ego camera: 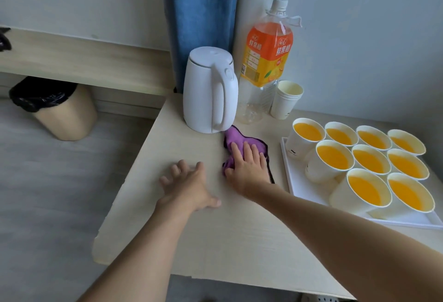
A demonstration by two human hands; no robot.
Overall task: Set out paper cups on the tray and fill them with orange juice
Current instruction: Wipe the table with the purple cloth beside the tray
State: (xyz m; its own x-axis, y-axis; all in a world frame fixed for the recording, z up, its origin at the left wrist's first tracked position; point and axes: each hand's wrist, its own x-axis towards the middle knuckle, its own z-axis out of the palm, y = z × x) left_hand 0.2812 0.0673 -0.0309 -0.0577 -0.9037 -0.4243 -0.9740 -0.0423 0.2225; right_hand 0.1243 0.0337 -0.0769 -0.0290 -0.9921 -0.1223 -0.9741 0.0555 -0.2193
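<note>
right of frame, white tray (299,186) holds nine juice-filled paper cups (334,157). center: right hand (249,167) pressed flat on purple cloth (233,137), fingers straight; left hand (189,185) spread flat on table (215,237).

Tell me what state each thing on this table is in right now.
Juice bottle, upright, cap on, looks nearly empty.
Kettle, upright, lid shut.
Cups on tray, nine, all filled.
Spare cups, stacked, empty.
Cloth, crumpled under right hand.
Left hand, open, fingers spread.
</note>
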